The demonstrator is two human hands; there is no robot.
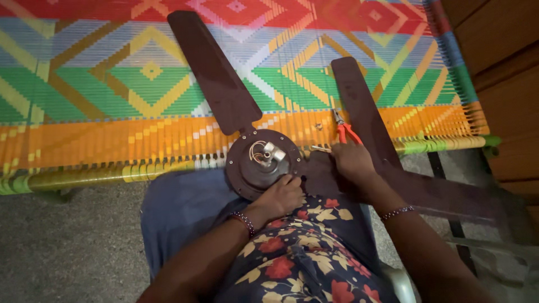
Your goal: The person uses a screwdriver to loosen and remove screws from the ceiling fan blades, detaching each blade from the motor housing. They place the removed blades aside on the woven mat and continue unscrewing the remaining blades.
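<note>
Floor: a grey, speckled floor [67,247] filled the lower left, below the cot's edge.
Cot: a woven cot [112,112] in red, blue, green, yellow and orange bands ran across the upper view; its green-yellow front rail crossed left to right.
Cloth: a blue cloth [179,202] lay over the person's lap, under the fan.
Left blade: a dark brown blade [213,73] pointed up and to the left from the hub, its long axis slanting over the cot's weave.
Fan motor: the round, dark brown fan motor [259,163] sat on the lap at the cot's front rail, flat face up, with a short metal shaft and looped wires at its centre.
Left hand: the left hand [281,196] rested on the motor's lower right rim, fingers curled against it; a beaded bracelet sat on the wrist.
Dress: a dark floral dress [303,258] covered the lap below the hands.
Pliers: red-handled pliers [343,130] stood up and to the left, nose away from the person.
Right hand: the right hand [351,160] was closed round the pliers' handles, just beside the motor; the two hands were apart.
Right blade: a second blade [359,106] ran up from the hub, tilting slightly left, behind the pliers.
Third blade: a blurred blade [443,193] stretched right, under the right forearm.
Wall: brown wooden panelling [505,56] stood at the right edge.
</note>
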